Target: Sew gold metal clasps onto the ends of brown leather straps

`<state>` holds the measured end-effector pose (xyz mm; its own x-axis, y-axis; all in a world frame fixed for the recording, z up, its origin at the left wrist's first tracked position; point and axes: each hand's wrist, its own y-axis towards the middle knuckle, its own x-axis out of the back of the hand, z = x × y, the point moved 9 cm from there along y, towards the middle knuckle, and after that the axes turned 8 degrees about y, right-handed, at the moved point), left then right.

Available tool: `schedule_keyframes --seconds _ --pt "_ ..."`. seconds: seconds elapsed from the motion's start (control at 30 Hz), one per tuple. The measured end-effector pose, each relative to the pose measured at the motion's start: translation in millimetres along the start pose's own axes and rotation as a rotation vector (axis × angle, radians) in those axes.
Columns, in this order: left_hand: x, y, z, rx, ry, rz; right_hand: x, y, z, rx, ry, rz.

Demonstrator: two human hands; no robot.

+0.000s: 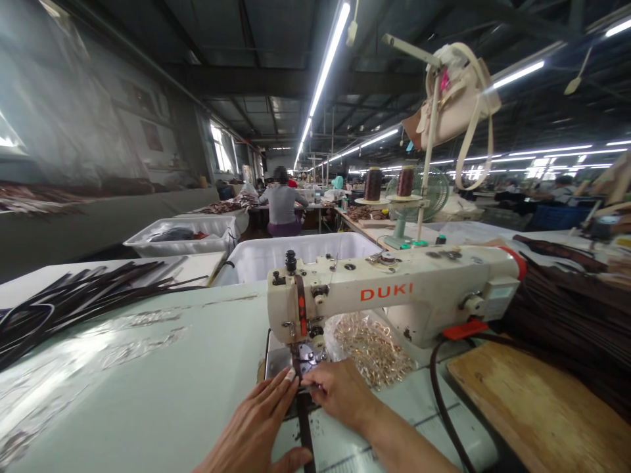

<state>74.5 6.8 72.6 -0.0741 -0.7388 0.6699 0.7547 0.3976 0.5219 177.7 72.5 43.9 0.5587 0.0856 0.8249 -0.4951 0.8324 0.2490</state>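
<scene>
Strap: a dark narrow strap (pixel 304 424) lies flat on the worktop (pixel 148 387), running from the near edge straight away from the person to the presser foot (pixel 306 355) of the sewing machine (pixel 394 295).
Long axis: near-to-far, in line with the feed direction under the needle; the far end sits under the foot.
Left hand: the left hand (pixel 261 420) lies flat just left of the strap, fingers extended and close together, the taped fingertip touching the strap edge near the foot. It grips nothing; it presses and guides.
Right hand: the right hand (pixel 338 391) rests just right of the strap, fingers curled toward it, the tips meeting the strap close before the foot. Whether they pinch it or only press cannot be told.
Nearer hand: both flank the strap; the right fingertips appear slightly closer to the foot.
Machine bed: a clear bag of gold-coloured metal fittings (pixel 372 348) lies behind the right hand, under the machine arm.
Right side: a wooden board (pixel 532 407) and a stack of dark material (pixel 572 309).
Left side: a loose pile of dark straps (pixel 73 299), well apart from the hands.
Behind: white bins (pixel 256 259); a seated person (pixel 282 209) works farther off.
</scene>
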Motion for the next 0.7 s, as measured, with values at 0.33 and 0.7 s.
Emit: schedule_keyframes --seconds 0.33,0.7 --pt "4 3 2 0.030 -0.063 0.013 1 0 0 0.003 -0.023 -0.012" --pt "-17 -10 -1 0.006 -0.072 0.029 -3 0 -2 0.027 -0.022 -0.024"
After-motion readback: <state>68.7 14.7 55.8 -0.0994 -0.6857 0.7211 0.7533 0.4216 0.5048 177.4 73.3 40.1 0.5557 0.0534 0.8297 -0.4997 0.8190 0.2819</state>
